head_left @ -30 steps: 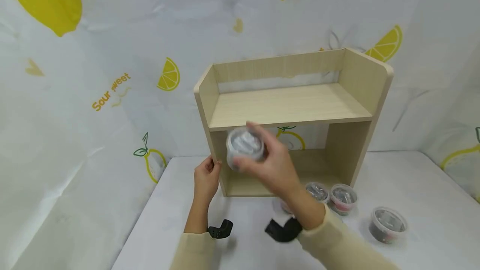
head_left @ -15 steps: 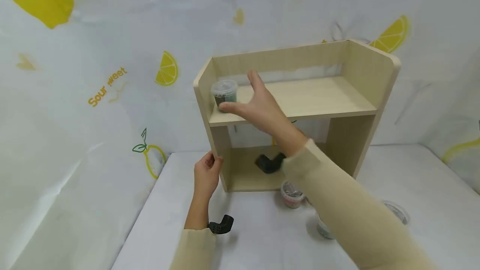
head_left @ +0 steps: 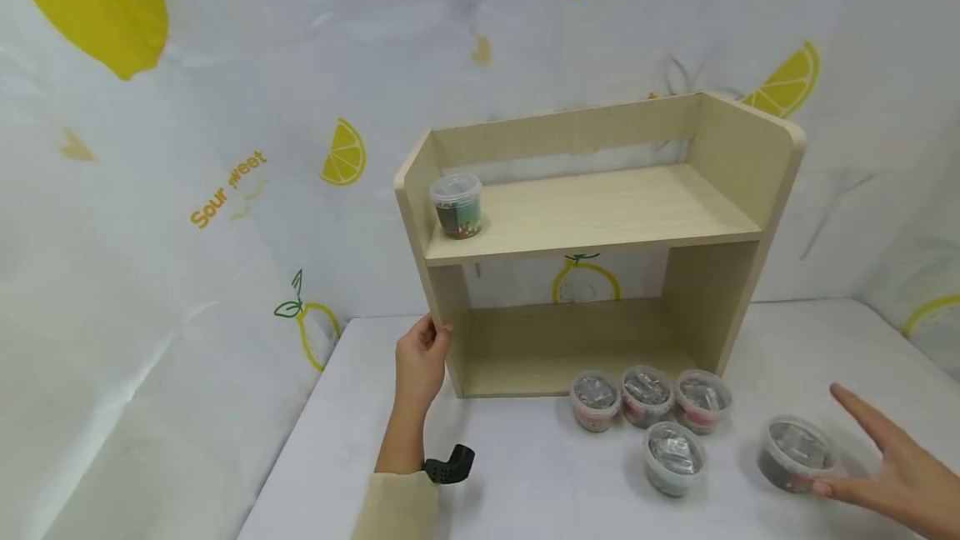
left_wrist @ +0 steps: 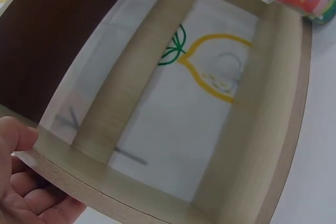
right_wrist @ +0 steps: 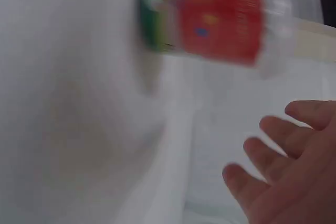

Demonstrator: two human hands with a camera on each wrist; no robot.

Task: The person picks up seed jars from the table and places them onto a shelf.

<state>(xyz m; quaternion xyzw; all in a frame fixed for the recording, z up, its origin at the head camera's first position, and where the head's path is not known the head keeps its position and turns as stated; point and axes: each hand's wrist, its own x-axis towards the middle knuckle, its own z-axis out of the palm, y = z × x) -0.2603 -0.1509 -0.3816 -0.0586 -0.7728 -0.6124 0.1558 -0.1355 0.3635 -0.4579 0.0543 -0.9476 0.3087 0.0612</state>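
Ok | L hand (head_left: 420, 359) pinching shelf (head_left: 607, 205) edge | R hand (head_left: 909, 473) spread nr dk tub (head_left: 798, 448)

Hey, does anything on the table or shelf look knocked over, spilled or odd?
No, nothing stands out: no spill or damage shows. The single tub on the upper shelf and the five tubs on the table all stand upright. The rightmost tub sits apart from the other four, but that hardly looks odd.
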